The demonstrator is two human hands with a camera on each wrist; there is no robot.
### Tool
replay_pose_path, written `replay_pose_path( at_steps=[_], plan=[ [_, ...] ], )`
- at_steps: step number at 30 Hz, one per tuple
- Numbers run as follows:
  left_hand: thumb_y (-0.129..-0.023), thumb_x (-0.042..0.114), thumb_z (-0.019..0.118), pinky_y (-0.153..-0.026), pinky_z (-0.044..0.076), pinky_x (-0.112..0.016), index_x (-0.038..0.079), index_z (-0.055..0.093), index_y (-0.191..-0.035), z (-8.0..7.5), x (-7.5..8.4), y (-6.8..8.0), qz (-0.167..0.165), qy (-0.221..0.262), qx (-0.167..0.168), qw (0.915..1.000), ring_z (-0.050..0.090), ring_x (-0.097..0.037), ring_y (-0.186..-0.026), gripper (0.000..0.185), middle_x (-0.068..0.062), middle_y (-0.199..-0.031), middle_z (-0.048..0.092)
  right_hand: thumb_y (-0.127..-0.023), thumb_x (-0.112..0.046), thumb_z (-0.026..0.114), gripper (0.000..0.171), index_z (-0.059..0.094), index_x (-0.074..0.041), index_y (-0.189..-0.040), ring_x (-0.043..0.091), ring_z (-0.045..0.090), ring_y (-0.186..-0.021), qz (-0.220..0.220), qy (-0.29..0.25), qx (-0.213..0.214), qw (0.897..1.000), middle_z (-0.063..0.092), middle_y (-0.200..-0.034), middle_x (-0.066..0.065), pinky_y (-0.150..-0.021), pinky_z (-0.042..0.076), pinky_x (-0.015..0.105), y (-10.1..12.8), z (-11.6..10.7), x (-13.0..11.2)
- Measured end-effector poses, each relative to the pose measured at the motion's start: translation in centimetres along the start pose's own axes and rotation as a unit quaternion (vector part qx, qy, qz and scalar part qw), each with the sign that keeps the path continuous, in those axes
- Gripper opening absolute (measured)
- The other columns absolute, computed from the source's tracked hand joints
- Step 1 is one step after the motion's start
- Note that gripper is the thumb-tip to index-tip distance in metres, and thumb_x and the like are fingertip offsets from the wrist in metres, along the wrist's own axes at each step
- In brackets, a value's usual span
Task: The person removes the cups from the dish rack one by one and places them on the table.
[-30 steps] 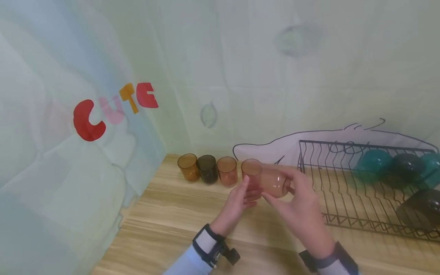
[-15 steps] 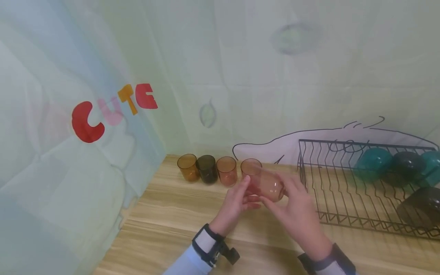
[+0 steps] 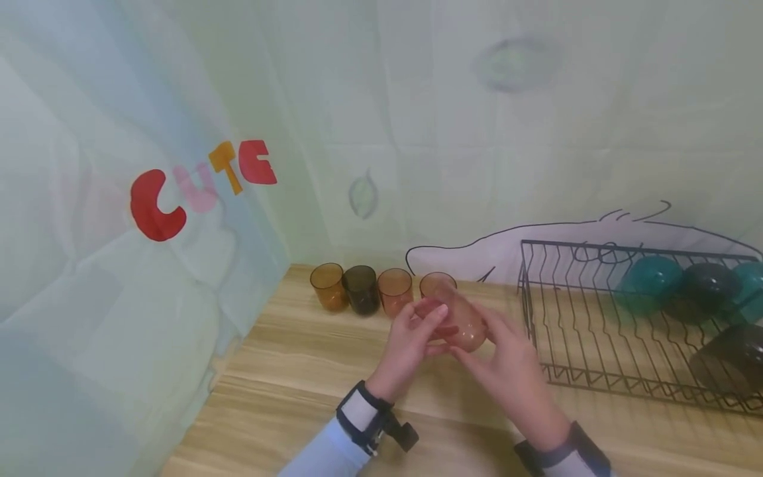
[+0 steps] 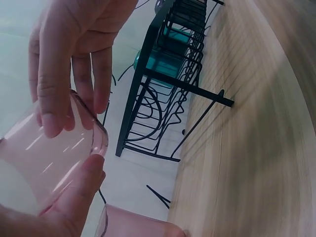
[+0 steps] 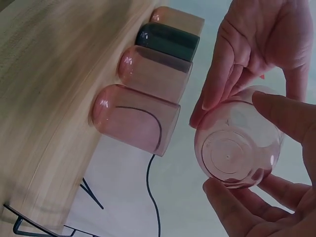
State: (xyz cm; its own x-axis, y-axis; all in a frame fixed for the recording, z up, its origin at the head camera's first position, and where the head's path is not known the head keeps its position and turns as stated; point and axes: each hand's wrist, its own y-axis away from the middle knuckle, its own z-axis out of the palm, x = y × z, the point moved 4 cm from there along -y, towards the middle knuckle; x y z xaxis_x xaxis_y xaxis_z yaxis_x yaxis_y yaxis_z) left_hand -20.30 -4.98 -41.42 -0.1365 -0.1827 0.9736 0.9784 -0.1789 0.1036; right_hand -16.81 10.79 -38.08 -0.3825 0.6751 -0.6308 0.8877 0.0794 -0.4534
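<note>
Carefully, both hands share the work now. The left hand [image 3: 408, 344] grips the translucent pink, round-based tumbler [image 3: 468, 326] along its side, with the thumb at the front, while the right hand [image 3: 515, 371] has its thumb and fingers bent around the base end. The tumbler is held tilted above the pale wooden table [image 3: 298, 377], its mouth toward the back and its base toward the person's right.

For turning it well, I judge one hand should always keep a sure grip before the other loosens, because such a smooth wall can easily slip. It is better to hold the outside and keep fingertips off the rim. A standing pink tumbler [image 5: 138, 121] is near, at the end of the upright row, so the mouth should swing clear of it. The black wire rack [image 3: 596, 247] needs similar care on the right side. Slow wrist movement would be safest.
</note>
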Motion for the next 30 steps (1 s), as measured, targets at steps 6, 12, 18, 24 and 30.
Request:
replay_pose_path(
  at_steps=[6,12,18,24,30],
  plan=[
    [-0.078,0.043,0.072,-0.078,0.058,-0.038,0.016,0.042,-0.127,0.1,0.0,0.1,0.019,-0.039,0.024,0.9988,0.064,-0.026,-0.099,0.063,-0.011,-0.116,0.06,-0.07,-0.032,0.081,0.068,0.053,-0.013,-0.13,0.025,0.06,-0.111,-0.002,0.02,-0.004,1.0,0.06,-0.124,0.008,-0.088,0.053,0.044,0.3,0.3,0.3],
    [-0.081,0.026,0.074,-0.079,0.054,-0.029,0.008,0.041,-0.128,1.1,1.2,0.3,0.087,-0.127,0.023,0.9878,0.059,-0.016,-0.096,0.06,-0.01,-0.114,0.057,-0.076,-0.035,0.076,0.063,0.054,-0.006,-0.127,0.032,0.058,-0.114,-0.009,0.051,-0.015,0.999,0.061,-0.125,0.014,-0.093,0.05,0.048,0.3,0.2,1.0],
    [-0.081,0.021,0.073,-0.082,0.051,-0.025,0.007,0.038,-0.132,2.8,2.3,-0.7,0.115,-0.189,0.006,0.9752,0.055,-0.01,-0.096,0.064,-0.007,-0.116,0.049,-0.077,-0.036,0.075,0.061,0.056,-0.003,-0.125,0.037,0.059,-0.109,0.012,0.082,0.007,0.997,0.062,-0.121,0.018,-0.09,0.049,0.054,-0.1,-1.0,1.7],
    [-0.079,0.036,0.073,-0.087,0.047,-0.029,0.018,0.038,-0.13,3.3,-0.3,-3.2,0.111,-0.223,0.005,0.9684,0.05,-0.013,-0.101,0.064,-0.007,-0.12,0.048,-0.076,-0.033,0.076,0.059,0.057,-0.001,-0.123,0.04,0.058,-0.108,0.014,0.102,0.012,0.995,0.062,-0.119,0.021,-0.089,0.048,0.056,-0.1,-1.7,2.0],
    [-0.078,0.046,0.071,-0.085,0.047,-0.027,0.018,0.033,-0.137,3.6,-2.1,-4.9,0.117,-0.264,-0.002,0.9573,0.049,-0.013,-0.102,0.076,-0.005,-0.127,0.048,-0.076,-0.031,0.076,0.058,0.057,0.001,-0.121,0.041,0.058,-0.108,0.008,0.117,0.014,0.993,0.062,-0.119,0.022,-0.09,0.047,0.057,-0.4,-2.1,2.0]
  ],
)
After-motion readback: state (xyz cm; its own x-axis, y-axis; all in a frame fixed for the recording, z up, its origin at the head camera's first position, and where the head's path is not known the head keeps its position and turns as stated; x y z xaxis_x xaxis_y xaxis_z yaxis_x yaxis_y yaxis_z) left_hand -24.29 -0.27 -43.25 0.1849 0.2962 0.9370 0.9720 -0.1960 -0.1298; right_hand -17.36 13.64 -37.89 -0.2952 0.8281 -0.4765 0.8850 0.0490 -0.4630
